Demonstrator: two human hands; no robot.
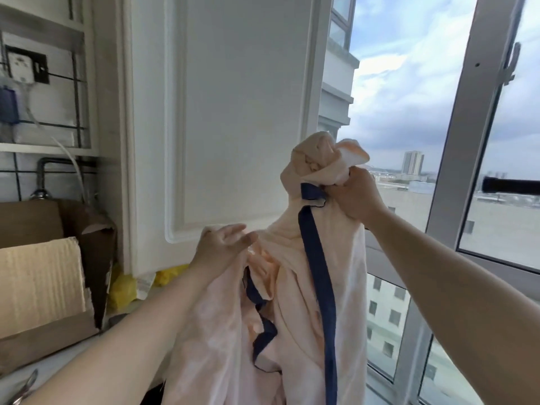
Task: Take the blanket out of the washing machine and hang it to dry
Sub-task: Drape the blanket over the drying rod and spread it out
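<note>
blanket: pale peach fleece blanket with navy blue edge binding (295, 302), held up in the air in front of the white panelled wall, between both arms, just left of the window.
long axis: near vertical. Bunched top end points up, slightly right; the rest hangs straight down and runs out of the bottom of the view.
top end: crumpled knot of fabric sticking up above the right fist.
binding: navy strip (317, 276) runs from the right-hand grip straight down the front of the blanket; a second stretch zigzags through the folds lower left.
right hand: right hand (355, 197) raised, fingers curled tight into a fist round the bunched neck of the blanket, right where the navy strip starts. It is the higher of the two.
left hand: left hand (220, 247) lower and to the left, palm against a fold of the blanket, fingers stretched out fairly straight, thumb extended toward the cloth. Fabric drapes over the wrist side. No closed grip visible.
wall: white moulded panel wall (233, 112) directly behind the blanket.
window: grey metal-framed window (467, 141) at right, sky and buildings beyond.
left side: brown corrugated cardboard boxes (43, 276) on a tabletop, well apart from the blanket; yellow plastic bag (122, 287) just beside them at the wall base.
</note>
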